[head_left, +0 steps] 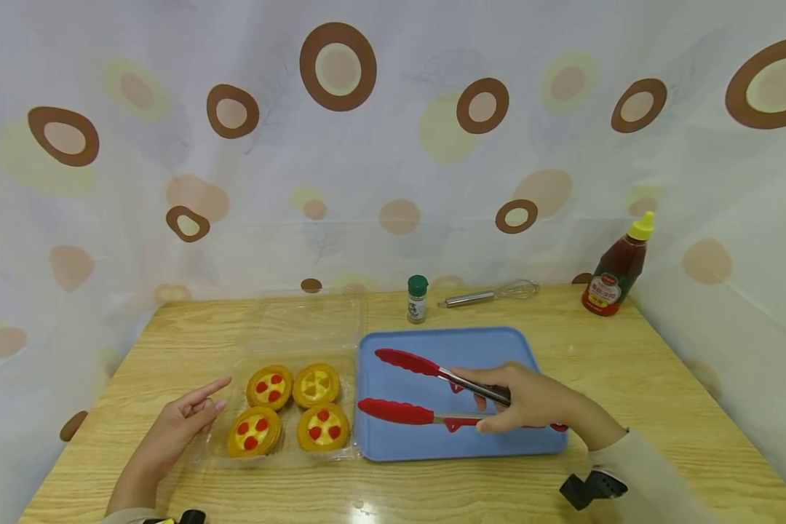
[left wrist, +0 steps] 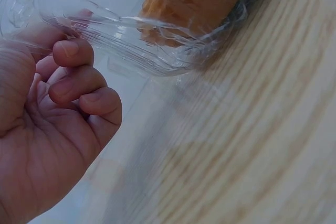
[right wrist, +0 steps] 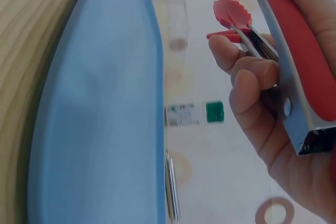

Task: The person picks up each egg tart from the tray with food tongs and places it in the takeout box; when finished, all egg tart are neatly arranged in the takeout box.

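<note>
My right hand (head_left: pixel 530 397) grips red-tipped kitchen tongs (head_left: pixel 406 362) by their metal and red handle. The tongs' two arms stand spread apart above the blue tray (head_left: pixel 544 445). In the right wrist view, the fingers curl beside the tongs' handle (right wrist: pixel 299 35). At the left edge of a clear plastic container (head_left: pixel 199 455) is my left hand (head_left: pixel 173 433), index finger extended. In the left wrist view, the other fingers (left wrist: pixel 79 85) bend loosely and the index lies behind clear plastic. The container holds several small pizza-like tarts (head_left: pixel 314 384), with a pastry side (left wrist: pixel 194 3) visible up close.
Behind the tray stand a green-capped seasoning jar (head_left: pixel 417 300) and a lying whisk (head_left: pixel 491 295). A red sauce bottle (head_left: pixel 616 269) with a yellow cap stands at the back right. The container's clear lid (head_left: pixel 308 320) is raised toward the back. A patterned sheet (head_left: pixel 393 145) hangs behind the table.
</note>
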The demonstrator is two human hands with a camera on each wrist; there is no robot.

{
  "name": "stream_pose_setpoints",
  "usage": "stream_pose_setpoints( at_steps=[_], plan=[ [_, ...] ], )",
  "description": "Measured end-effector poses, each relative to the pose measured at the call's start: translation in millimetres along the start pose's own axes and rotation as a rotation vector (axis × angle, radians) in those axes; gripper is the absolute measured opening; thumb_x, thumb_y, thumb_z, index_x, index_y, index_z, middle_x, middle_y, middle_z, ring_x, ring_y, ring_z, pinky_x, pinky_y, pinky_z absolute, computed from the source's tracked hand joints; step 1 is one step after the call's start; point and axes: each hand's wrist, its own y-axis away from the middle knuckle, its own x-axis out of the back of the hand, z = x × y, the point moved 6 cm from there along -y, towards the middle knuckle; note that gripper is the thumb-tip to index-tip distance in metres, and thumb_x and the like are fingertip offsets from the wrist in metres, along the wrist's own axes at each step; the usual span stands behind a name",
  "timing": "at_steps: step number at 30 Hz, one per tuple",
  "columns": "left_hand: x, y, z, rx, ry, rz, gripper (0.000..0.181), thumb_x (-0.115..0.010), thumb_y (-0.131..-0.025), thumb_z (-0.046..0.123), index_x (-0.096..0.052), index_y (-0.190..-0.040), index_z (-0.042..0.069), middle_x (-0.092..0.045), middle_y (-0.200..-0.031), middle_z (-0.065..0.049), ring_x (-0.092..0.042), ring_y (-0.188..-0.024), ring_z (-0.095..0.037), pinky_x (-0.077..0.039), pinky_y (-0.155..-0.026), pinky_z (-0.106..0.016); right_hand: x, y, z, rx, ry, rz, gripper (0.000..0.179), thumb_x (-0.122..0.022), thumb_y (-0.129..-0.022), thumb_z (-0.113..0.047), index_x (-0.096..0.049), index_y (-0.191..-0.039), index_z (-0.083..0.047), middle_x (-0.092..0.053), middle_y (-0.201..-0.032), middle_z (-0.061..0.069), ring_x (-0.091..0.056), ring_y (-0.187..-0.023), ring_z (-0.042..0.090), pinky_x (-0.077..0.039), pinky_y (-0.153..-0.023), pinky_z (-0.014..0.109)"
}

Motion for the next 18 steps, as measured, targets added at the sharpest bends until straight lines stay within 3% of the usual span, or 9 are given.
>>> stream_pose_setpoints(
  at_steps=[8,18],
  plan=[
    [0.9,1.2,0.5,-0.002,0.009,-0.001,0.051,-0.051,-0.099,0.016,-0.035,-0.143,-0.005,-0.039,-0.064,0.007,-0.031,-0.055,-0.023,-0.030,-0.049,-0.034,22,50.9,14,-0.093,0.074,0.136,0.068,-0.074,-0.083,-0.022,-0.043,-0.143,-0.010,-0.057,-0.080,-0.012,-0.033,-0.048,-0.006,-0.033,-0.041,0.018],
    [-0.3,1.3,1.3,-0.013,0.011,-0.015,0.051,-0.050,-0.100,0.017,-0.034,-0.144,-0.004,-0.038,-0.065,0.006,-0.031,-0.056,-0.024,-0.031,-0.049,-0.034,40,101.9,30,-0.216,0.263,0.331,0.069,-0.079,-0.078,-0.019,-0.048,-0.138,-0.005,-0.053,-0.076,-0.017,-0.032,-0.049,-0.005,-0.033,-0.044,0.017]
  ],
)
